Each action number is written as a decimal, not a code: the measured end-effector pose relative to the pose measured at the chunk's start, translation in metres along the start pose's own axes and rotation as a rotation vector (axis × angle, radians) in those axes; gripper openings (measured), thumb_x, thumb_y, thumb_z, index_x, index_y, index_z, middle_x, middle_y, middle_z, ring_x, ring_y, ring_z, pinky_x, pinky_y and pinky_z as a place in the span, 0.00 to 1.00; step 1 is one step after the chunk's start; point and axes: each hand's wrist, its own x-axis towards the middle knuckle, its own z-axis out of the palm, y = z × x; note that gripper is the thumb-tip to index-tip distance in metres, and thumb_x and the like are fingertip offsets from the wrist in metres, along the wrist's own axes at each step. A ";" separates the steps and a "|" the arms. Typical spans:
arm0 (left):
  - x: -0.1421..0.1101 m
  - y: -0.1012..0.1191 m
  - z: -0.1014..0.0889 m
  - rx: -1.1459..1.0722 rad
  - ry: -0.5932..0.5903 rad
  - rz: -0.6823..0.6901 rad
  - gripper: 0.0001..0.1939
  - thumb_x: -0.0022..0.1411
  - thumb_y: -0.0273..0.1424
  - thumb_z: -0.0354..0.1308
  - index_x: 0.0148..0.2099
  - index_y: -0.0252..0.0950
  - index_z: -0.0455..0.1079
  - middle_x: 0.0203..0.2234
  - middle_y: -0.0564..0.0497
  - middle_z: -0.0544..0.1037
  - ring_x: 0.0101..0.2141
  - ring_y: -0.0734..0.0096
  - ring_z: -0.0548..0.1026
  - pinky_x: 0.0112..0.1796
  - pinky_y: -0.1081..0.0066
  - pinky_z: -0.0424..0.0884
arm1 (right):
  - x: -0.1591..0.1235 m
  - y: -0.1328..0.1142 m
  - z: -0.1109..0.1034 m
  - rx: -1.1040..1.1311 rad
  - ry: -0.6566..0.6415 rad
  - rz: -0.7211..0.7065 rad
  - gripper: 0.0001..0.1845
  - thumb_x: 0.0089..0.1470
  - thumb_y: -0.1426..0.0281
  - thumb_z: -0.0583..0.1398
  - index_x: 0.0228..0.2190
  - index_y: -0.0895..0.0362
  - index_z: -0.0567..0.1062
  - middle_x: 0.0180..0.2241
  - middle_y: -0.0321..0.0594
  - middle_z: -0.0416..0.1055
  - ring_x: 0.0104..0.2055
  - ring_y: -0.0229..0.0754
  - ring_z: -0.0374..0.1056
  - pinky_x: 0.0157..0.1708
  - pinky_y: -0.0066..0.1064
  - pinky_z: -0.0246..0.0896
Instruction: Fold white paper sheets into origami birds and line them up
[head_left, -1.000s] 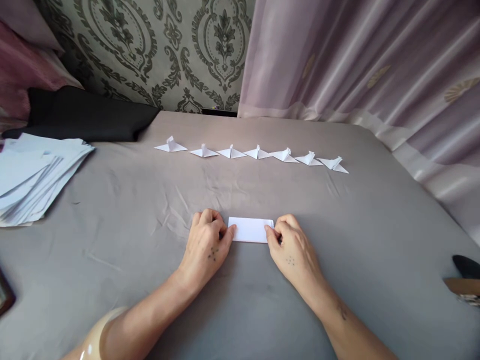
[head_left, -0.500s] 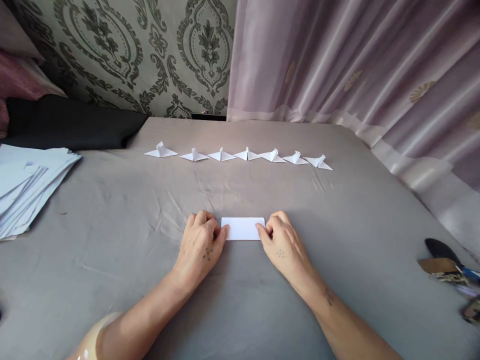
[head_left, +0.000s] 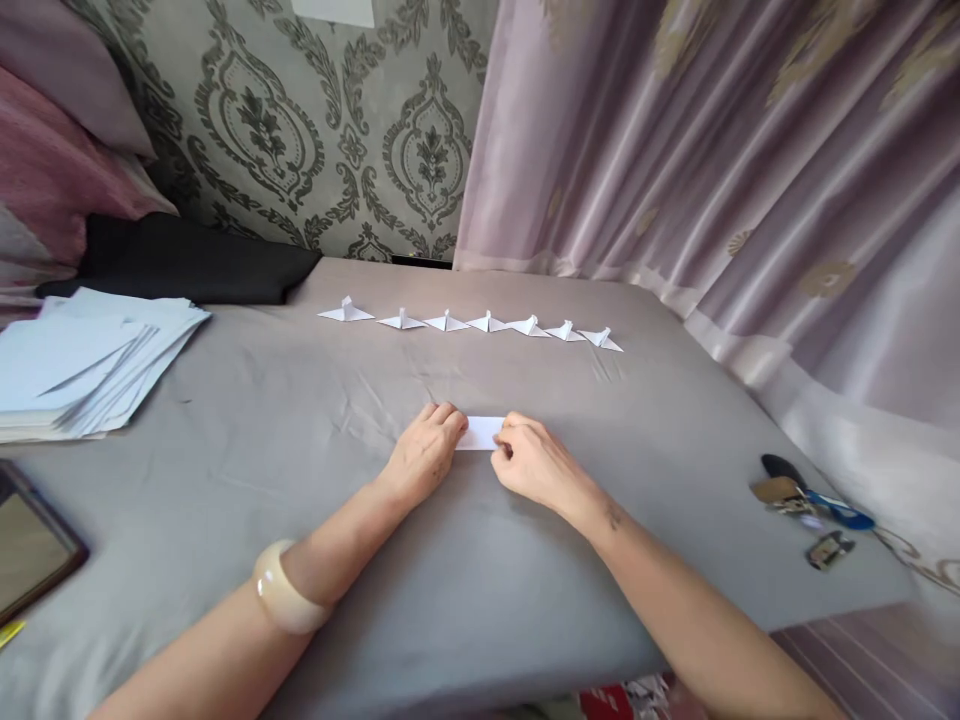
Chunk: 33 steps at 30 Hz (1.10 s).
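Note:
A small folded strip of white paper (head_left: 480,433) lies at the middle of the cloth-covered surface. My left hand (head_left: 429,450) has its fingers closed on the strip's left end. At the other end, my right hand (head_left: 534,458) pinches the paper between curled fingers and thumb, covering that end. Beyond both hands stands a row of several folded white paper figures (head_left: 487,322), each with flat pointed sides and a raised middle.
To the left lies a stack of white paper sheets (head_left: 67,365), with a black cloth (head_left: 202,265) behind it. A dark-framed tablet-like object (head_left: 37,540) is at the left edge. Keys (head_left: 791,500) and small items sit at right, near the curtain (head_left: 600,150).
The camera view has pulled back and tilted, so more of the surface shows. My right hand has turned and come further over the strip, and less of the paper shows between my hands.

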 end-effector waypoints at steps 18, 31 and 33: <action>-0.006 -0.017 -0.013 -0.234 -0.100 -0.201 0.14 0.59 0.30 0.53 0.46 0.45 0.73 0.45 0.47 0.71 0.44 0.57 0.67 0.48 0.58 0.61 | 0.017 -0.047 0.020 0.045 -0.069 0.579 0.47 0.38 0.44 0.61 0.52 0.62 0.64 0.55 0.56 0.61 0.60 0.54 0.55 0.52 0.37 0.54; -0.005 -0.017 -0.017 -0.261 -0.137 -0.209 0.14 0.59 0.28 0.53 0.45 0.44 0.74 0.45 0.48 0.70 0.45 0.57 0.66 0.49 0.58 0.60 | 0.032 -0.032 0.007 0.157 -0.158 0.668 0.33 0.33 0.65 0.67 0.44 0.59 0.70 0.46 0.48 0.71 0.41 0.45 0.70 0.31 0.28 0.61; -0.005 -0.016 -0.018 -0.259 -0.146 -0.215 0.14 0.59 0.28 0.52 0.45 0.44 0.74 0.45 0.48 0.70 0.44 0.58 0.66 0.50 0.59 0.60 | 0.032 -0.029 0.003 0.184 -0.158 0.665 0.28 0.33 0.69 0.67 0.42 0.58 0.71 0.41 0.44 0.73 0.37 0.42 0.70 0.28 0.26 0.60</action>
